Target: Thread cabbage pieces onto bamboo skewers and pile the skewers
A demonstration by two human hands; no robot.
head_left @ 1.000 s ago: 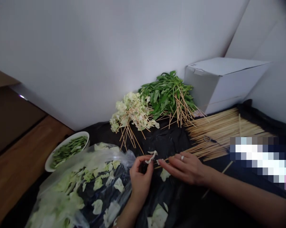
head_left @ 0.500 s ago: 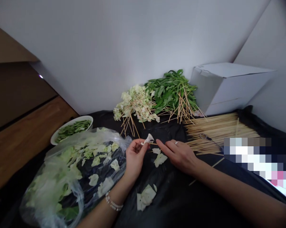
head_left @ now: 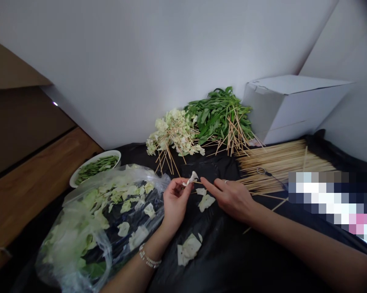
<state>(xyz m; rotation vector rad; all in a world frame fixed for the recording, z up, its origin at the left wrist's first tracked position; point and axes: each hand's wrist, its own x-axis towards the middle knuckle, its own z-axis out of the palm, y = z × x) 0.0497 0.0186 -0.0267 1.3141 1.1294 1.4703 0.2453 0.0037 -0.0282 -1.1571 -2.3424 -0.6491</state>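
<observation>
Threading step in hand, judging by the pose. Left hand [head_left: 175,201] pinched shut on small pale cabbage piece [head_left: 192,178], held just above the black sheet [head_left: 232,260], near its middle. Right hand [head_left: 230,197] palm down, fingers [head_left: 208,184] extended toward the piece, lying along a thin bamboo skewer [head_left: 198,182] whose tip meets the cabbage; closed on it or only pressing it, cannot tell, skewer mostly hidden under the hand. Ring on right hand, bead bracelet [head_left: 148,258] on left wrist.

Just below the hands, loose cabbage scraps [head_left: 206,202] flat on the sheet, another bigger scrap [head_left: 188,249] toward the near edge. Clear plastic bag of cut cabbage [head_left: 104,215] at left edge of sheet, mouth open toward the left hand. White bowl of green bean pieces [head_left: 95,165] behind the bag, at far left corner. Against the wall at far edge: skewered cabbage pile [head_left: 173,134], beside it skewered leafy greens [head_left: 218,116]. Bare skewer stack [head_left: 281,165] on right side, touching distance from right hand. White cardboard box [head_left: 293,103] at far right corner.

Next move probably calls for steady pinch on the leaf and straight push of the point through folded layers, leaf thin, likely to tear or slip if pushed off-centre.
</observation>
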